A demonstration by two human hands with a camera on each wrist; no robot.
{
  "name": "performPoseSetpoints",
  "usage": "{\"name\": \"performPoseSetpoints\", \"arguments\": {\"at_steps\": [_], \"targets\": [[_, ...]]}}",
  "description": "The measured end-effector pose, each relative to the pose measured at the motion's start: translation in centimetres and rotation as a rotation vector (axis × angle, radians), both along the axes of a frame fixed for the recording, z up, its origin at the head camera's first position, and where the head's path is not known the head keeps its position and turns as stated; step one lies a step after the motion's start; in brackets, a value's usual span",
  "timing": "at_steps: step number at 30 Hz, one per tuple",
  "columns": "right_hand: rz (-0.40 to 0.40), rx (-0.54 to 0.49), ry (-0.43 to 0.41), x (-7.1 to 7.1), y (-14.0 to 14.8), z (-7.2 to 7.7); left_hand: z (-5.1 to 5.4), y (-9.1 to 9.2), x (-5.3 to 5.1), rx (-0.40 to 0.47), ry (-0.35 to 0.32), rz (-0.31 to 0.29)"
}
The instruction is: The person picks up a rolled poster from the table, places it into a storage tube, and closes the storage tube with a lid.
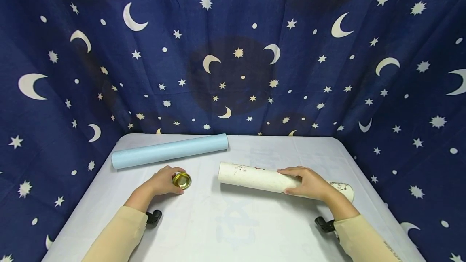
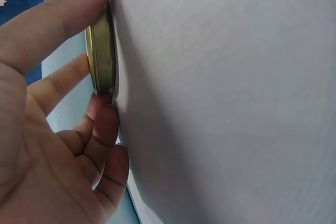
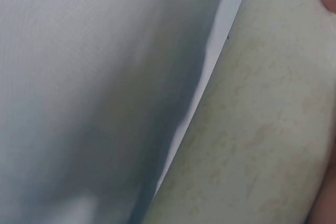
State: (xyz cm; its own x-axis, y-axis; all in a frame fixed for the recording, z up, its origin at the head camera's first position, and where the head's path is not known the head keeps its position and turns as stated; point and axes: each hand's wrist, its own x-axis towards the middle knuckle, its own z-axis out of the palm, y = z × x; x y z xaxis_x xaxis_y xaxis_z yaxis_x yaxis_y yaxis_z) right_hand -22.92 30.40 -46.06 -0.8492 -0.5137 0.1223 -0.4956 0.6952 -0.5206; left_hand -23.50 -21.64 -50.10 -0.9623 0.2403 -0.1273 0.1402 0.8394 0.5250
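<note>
My left hand pinches a small, shallow round gold tin between thumb and forefinger. In the left wrist view the tin is seen edge-on, close to the white tabletop, with the other fingers bent below it. On the right side of the table, my right hand grips a cream wallpaper roll with a dark and red branch print, thumb and fingers spread round its sides. The roll fills the right of the right wrist view, where only bits of the hand show.
A light-blue roll lies slantwise at the back left of the white-covered table. Behind and on both sides hangs a navy curtain with moons and stars. Black wrist mounts sit on both forearms.
</note>
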Motion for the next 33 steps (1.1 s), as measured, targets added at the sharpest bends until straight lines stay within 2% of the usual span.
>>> {"name": "performPoseSetpoints", "arguments": {"at_steps": [4, 16, 26, 33], "targets": [[0.004, -0.006, 0.003, -0.05, 0.07, -0.05, 0.06, -0.03, -0.03, 0.007, -0.010, -0.002], [-0.011, -0.009, -0.008, -0.05, 0.28, 0.02, -0.13, -0.56, -0.01, 0.139, -0.017, -0.027], [-0.009, -0.014, -0.013, -0.04, 0.31, -0.02, 0.06, -0.39, 0.19, 0.246, 0.036, -0.068], [-0.007, -0.022, -0.009, -0.02, 0.25, -0.08, 0.41, -0.15, 0.18, 0.262, 0.062, -0.077]]}}
